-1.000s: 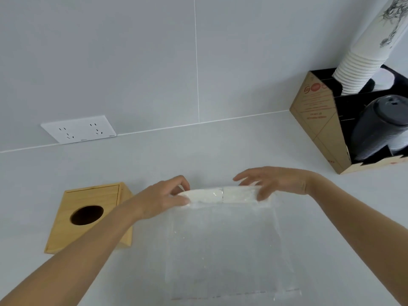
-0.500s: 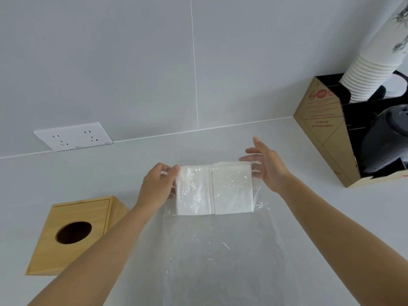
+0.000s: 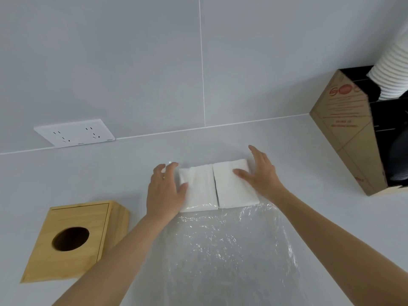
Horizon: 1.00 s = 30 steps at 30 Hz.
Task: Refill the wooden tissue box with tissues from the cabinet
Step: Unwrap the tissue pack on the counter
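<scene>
Two side-by-side stacks of white tissues (image 3: pixel 217 186) lie flat on the grey counter, at the far end of a clear plastic wrapper (image 3: pixel 229 250) that trails toward me. My left hand (image 3: pixel 164 191) clasps the left edge of the stack, thumb on top. My right hand (image 3: pixel 260 173) clasps the right edge, thumb pressed on the top sheet and fingers spread behind. The wooden tissue box (image 3: pixel 72 239) sits on the counter to the left, its round opening facing up and dark inside.
A cardboard cup holder (image 3: pixel 346 138) with a stack of white paper cups (image 3: pixel 390 74) and dark lids stands at the right against the wall. A white double socket (image 3: pixel 75 133) is set low in the wall at the left.
The tissue stack went from lying low, to being lifted and tipped upright facing me, to lying flat on the counter farther back. Both hands stayed on its two ends.
</scene>
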Each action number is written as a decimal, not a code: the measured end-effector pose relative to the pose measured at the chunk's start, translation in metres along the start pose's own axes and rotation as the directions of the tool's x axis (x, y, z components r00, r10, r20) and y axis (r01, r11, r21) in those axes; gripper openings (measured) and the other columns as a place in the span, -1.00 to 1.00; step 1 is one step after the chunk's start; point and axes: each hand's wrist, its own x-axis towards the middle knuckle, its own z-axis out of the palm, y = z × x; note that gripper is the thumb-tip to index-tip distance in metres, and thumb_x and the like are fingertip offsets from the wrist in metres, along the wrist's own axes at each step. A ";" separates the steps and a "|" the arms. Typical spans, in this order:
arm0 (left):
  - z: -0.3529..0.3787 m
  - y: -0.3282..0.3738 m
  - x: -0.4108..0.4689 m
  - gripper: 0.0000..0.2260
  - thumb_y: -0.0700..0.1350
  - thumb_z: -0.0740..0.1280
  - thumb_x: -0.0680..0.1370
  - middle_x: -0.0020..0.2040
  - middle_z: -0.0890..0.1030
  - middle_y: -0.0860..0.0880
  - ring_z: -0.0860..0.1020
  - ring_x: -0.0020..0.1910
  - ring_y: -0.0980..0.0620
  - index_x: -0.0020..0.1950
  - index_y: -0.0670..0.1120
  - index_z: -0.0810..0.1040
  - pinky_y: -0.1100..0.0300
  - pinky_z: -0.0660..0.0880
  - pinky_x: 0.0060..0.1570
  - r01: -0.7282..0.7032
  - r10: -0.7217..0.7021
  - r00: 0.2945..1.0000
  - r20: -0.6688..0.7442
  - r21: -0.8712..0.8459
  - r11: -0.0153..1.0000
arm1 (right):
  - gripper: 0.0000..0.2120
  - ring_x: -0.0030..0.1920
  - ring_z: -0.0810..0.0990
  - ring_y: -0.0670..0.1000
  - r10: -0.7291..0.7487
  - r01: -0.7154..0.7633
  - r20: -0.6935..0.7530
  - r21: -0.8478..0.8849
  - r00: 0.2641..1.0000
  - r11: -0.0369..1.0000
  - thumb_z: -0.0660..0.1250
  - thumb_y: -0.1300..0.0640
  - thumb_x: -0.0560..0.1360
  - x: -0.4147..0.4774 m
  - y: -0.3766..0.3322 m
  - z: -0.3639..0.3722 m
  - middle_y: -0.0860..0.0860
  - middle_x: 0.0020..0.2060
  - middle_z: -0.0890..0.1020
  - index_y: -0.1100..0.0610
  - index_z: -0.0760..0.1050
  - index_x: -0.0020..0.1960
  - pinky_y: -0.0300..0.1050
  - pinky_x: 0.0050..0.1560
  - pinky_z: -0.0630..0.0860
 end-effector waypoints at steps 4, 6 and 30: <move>0.001 -0.001 -0.005 -0.64 -0.07 0.22 0.58 0.47 0.20 -0.14 0.24 0.39 -0.15 0.37 -0.08 0.35 0.07 0.17 0.31 -0.068 0.063 0.997 0.040 0.141 0.988 | -0.28 0.46 0.16 0.08 -0.032 0.024 -0.055 -0.140 0.998 0.990 0.30 -0.12 0.49 -0.006 -0.001 0.000 0.06 0.46 0.21 0.08 0.08 0.51 0.01 0.39 0.06; -0.001 -0.003 -0.005 -0.57 0.06 0.16 0.59 0.52 0.15 -0.09 0.14 0.47 -0.10 0.43 -0.05 0.29 0.08 0.07 0.37 -0.076 0.063 0.996 0.070 0.187 0.980 | -0.28 0.49 0.09 0.07 -0.074 0.058 -0.060 -0.224 0.995 0.973 0.24 -0.18 0.50 -0.010 -0.001 -0.001 0.07 0.50 0.16 0.08 0.04 0.52 0.01 0.42 0.00; -0.077 -0.028 -0.082 -0.38 0.33 0.04 0.48 0.43 0.38 -0.11 0.29 0.44 -0.11 0.44 0.04 0.35 0.01 0.00 0.42 -0.194 0.273 0.955 -0.115 0.457 0.868 | -0.17 0.54 -0.03 0.05 -0.479 0.463 0.061 -0.385 0.876 0.798 -0.13 -0.50 0.35 -0.096 -0.085 0.036 0.04 0.54 0.03 -0.14 -0.11 0.51 -0.02 0.46 -0.16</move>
